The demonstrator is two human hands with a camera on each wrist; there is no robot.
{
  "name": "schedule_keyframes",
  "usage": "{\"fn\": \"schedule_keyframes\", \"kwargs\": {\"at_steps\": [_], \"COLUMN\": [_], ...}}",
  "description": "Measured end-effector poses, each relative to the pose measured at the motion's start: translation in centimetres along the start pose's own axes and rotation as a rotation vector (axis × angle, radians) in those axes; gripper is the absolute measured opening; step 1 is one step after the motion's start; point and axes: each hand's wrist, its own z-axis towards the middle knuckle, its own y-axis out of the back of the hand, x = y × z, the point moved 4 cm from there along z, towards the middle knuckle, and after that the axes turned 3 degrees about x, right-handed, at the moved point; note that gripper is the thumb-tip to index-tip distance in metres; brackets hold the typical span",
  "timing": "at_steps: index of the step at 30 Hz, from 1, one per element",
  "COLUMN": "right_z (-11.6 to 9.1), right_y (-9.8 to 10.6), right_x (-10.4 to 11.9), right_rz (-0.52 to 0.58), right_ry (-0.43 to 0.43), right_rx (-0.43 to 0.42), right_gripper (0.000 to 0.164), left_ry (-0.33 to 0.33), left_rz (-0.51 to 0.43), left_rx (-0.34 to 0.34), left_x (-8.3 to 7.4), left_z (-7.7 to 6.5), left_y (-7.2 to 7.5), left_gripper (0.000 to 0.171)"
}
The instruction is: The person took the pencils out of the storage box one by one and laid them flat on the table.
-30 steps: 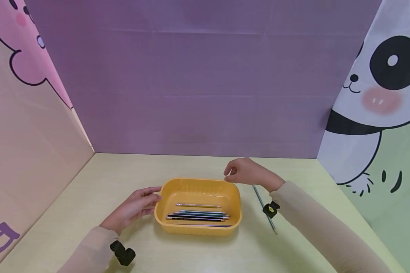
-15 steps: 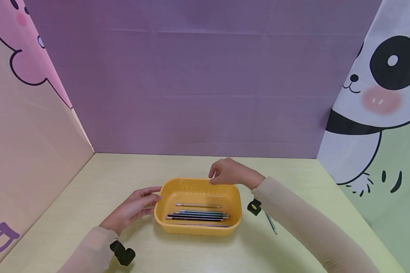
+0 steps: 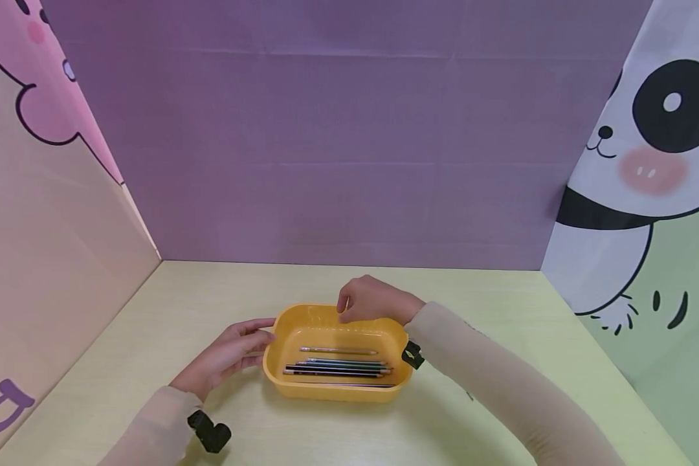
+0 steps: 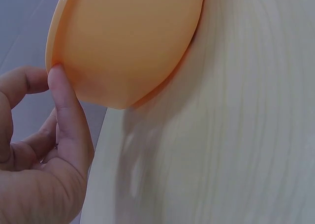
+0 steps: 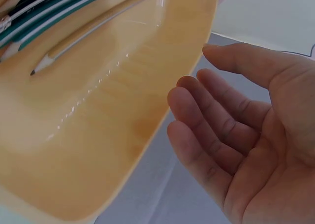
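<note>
**Yellow tray of pencils, a hand at each of two sides**

Left hand [image 3: 230,353]: fingers extended and relaxed, thumb tip touching the outer wall of the yellow tray [image 3: 326,392] at the rim. Tray sits on the pale tabletop [image 3: 303,433], just to the right of this hand.

Right hand [image 3: 375,299]: at the tray's far rim; fingers loosely bent, thumb apart from them, nothing held. Contact with rim: cannot tell.

Contents: gold pencil [image 3: 338,351] is nearest the right hand; the teal and black pencils [image 3: 338,370] lie bunched beyond it, toward the person.

Small dark tip [image 3: 470,396] beside the right sleeve [image 3: 501,369]; too little visible to identify.
</note>
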Motion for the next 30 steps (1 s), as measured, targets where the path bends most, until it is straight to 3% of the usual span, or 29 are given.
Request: {"fn": "schedule_keyframes", "kwargs": {"at_steps": [11,30], "right_z": [1.5,3.0], "right_y": [-2.0,-5.7], "right_x": [0.9,0.5], "right_rz": [-0.048,-0.043], "right_ry": [0.002,0.043], "right_rx": [0.036,0.088], "right_gripper": [0.010,0.008], "left_ry": [-0.011,-0.007], "left_rz": [0.000,-0.011], "left_rx": [0.002,0.020], "left_x": [-0.1,0.0], "left_z": [0.1,0.0], "left_y": [0.1,0.0], "left_gripper": [0.059,0.059]}}
